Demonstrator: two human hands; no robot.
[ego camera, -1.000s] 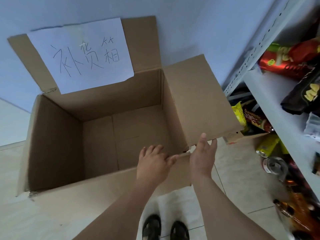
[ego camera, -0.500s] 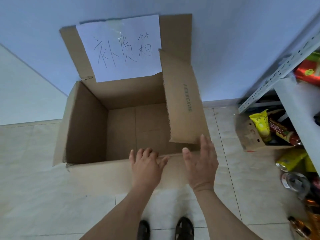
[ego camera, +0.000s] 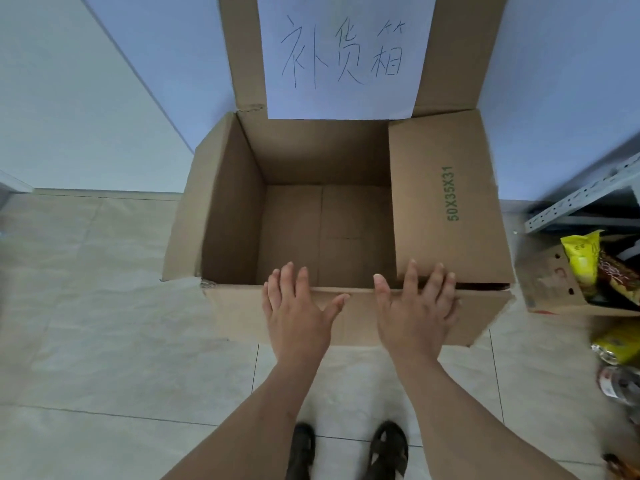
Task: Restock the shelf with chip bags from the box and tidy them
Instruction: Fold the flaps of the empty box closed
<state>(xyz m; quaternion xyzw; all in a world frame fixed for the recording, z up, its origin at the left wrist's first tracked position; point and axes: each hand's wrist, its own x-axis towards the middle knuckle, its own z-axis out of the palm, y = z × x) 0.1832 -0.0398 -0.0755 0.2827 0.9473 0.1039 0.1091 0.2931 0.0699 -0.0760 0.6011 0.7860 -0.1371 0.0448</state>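
Observation:
A large brown cardboard box (ego camera: 228, 216) stands open on the tiled floor in front of me, and I see nothing inside it. A white paper sign (ego camera: 341, 53) with handwriting is taped to its raised back flap. My left hand (ego camera: 296, 315) lies flat with straight fingers over the near flap. My right hand (ego camera: 415, 311) is spread flat beside it, fingertips at the lower edge of the right flap (ego camera: 446, 199), which is folded inward over the opening. Snack bags, a yellow bag (ego camera: 580, 259) among them, sit at the right edge by the shelf.
A grey metal shelf frame (ego camera: 588, 199) runs along the right edge. Under it stands a small cardboard carton (ego camera: 543, 285) holding snack packets, with more packets and a bottle (ego camera: 620, 382) on the floor. My sandalled feet (ego camera: 346, 448) stand just behind the box.
The view has swung to centre on the box. The right flap has gone from upright to folded inward over the opening. Both hands have flattened at the near edge.

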